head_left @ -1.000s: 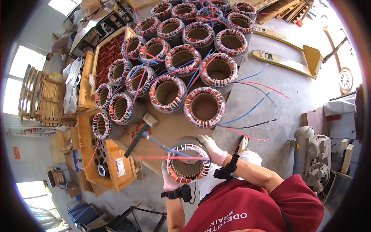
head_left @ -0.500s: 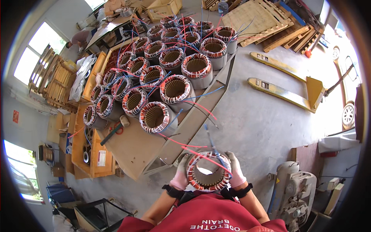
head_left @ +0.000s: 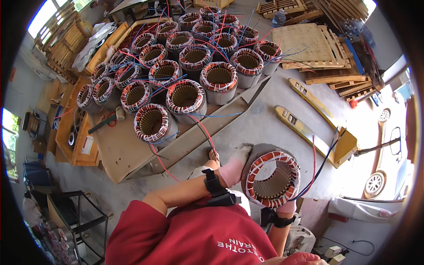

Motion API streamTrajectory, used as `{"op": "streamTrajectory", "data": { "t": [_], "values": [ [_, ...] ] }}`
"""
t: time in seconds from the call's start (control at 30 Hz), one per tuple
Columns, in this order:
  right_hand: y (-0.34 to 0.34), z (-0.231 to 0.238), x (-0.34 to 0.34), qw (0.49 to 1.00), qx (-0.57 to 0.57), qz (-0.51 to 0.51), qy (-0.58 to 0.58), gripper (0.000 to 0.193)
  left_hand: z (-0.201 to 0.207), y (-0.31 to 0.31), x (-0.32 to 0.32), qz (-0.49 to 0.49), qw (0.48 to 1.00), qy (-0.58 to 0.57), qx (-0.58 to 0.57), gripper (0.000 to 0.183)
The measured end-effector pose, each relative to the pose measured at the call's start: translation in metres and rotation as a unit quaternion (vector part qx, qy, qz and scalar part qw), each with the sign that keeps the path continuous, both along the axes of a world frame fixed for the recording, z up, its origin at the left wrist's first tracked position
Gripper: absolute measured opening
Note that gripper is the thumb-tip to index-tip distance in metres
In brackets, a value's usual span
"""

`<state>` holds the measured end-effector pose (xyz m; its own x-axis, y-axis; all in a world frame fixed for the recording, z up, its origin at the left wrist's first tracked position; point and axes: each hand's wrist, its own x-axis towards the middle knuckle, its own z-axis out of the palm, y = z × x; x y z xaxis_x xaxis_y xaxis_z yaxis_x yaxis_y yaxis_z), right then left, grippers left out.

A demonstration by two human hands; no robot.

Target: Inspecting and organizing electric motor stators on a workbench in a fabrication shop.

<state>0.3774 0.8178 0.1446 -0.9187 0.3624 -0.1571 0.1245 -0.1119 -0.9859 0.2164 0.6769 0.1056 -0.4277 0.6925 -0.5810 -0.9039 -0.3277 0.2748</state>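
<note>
Swung rightward, the grey stator (head_left: 277,184) shows orange, white-laced windings (head_left: 251,182).

1. A yellow pallet jack (head_left: 304,131) stands on the grey concrete floor (head_left: 247,132), its two forks pointing toward the upper left.
2. Behind it lies a stack of wooden pallets (head_left: 335,57) topped by a flat board (head_left: 302,40); a large clear bottle (head_left: 279,18) stands near.
3. At the right, a car (head_left: 386,170) shows partly through the bright opening.
4. A mallet (head_left: 102,123) with a dark green handle and pale head lies at the left.
5. Left of it, an open wooden box (head_left: 78,152) bears a white label (head_left: 88,145).
6. More wooden pallets (head_left: 62,44) lean near the upper-left window (head_left: 42,22).
7. A black metal frame (head_left: 79,212) stands at lower left.
</note>
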Motion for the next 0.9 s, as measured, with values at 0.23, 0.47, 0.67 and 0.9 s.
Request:
{"op": "streamTrajectory", "data": {
  "t": [0.23,0.47,0.67,0.9],
  "values": [
    [0.06,0.043,-0.123,0.945,0.306,0.115,0.028,0.057,0.033,0.028,-0.091,0.177,0.983,0.047,0.001,0.025],
    [0.119,0.024,-0.254,0.973,-0.005,0.23,0.023,0.05,0.009,0.039,-0.158,0.302,0.946,0.107,0.05,0.036],
    [0.127,0.043,-0.385,0.915,0.0,0.404,-0.005,0.051,0.048,0.042,-0.203,0.413,0.87,0.252,-0.092,0.03],
    [0.118,0.055,-0.506,0.849,-0.043,0.527,0.007,0.047,0.063,0.061,-0.242,0.538,0.829,0.145,0.051,0.029]
  ]
}}
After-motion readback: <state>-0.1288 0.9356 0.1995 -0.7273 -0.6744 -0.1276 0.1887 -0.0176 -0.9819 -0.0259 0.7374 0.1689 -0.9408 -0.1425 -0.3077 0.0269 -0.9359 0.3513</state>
